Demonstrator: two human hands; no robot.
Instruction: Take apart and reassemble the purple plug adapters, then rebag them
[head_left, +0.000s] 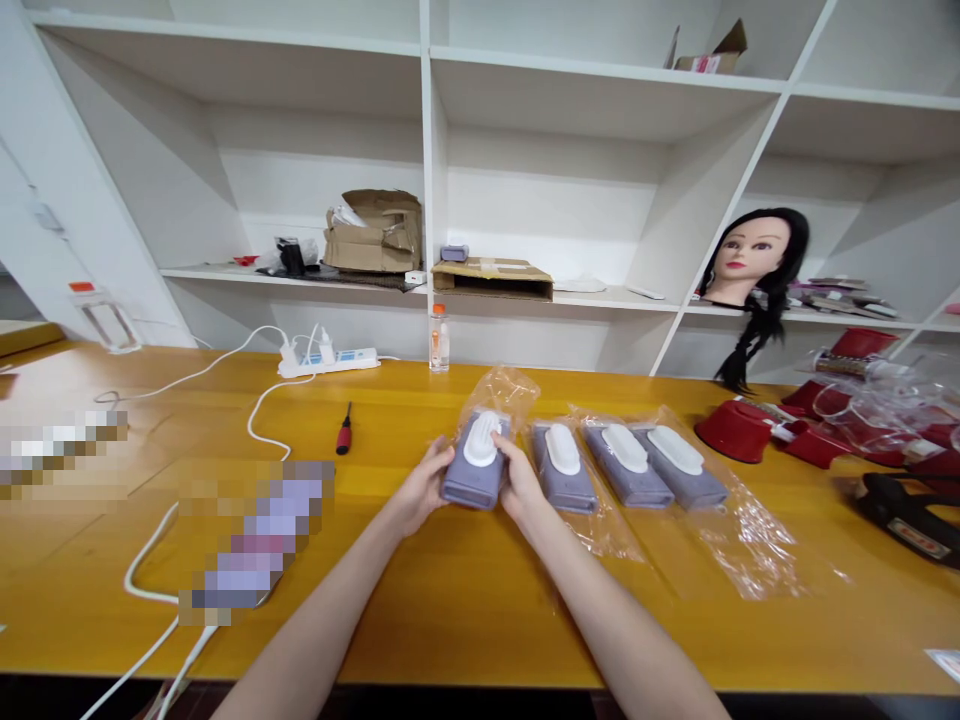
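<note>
Between my two hands, over the middle of the table, is a purple-grey block with a white oval piece on top (pixel 466 486); its exact kind I cannot make out. A clear plastic bag (pixel 511 385) shows around its far end. My left hand (pixel 426 490) grips the block's left side. On the right side my right hand (pixel 519 476) holds it, thumb against the white oval piece. Just to the right lie three similar blocks in clear bags: a near one (pixel 568 492), a middle one (pixel 637 487) and a far one (pixel 694 487).
A red-handled screwdriver (pixel 343 437) and a white power strip (pixel 337 361) with cables lie to the left. A clear bottle (pixel 439 345) stands at the back. Red clamp-like parts (pixel 735 430) and a black tool (pixel 911 520) occupy the right. Shelves hold cartons (pixel 375 235) and a mannequin head (pixel 750 258).
</note>
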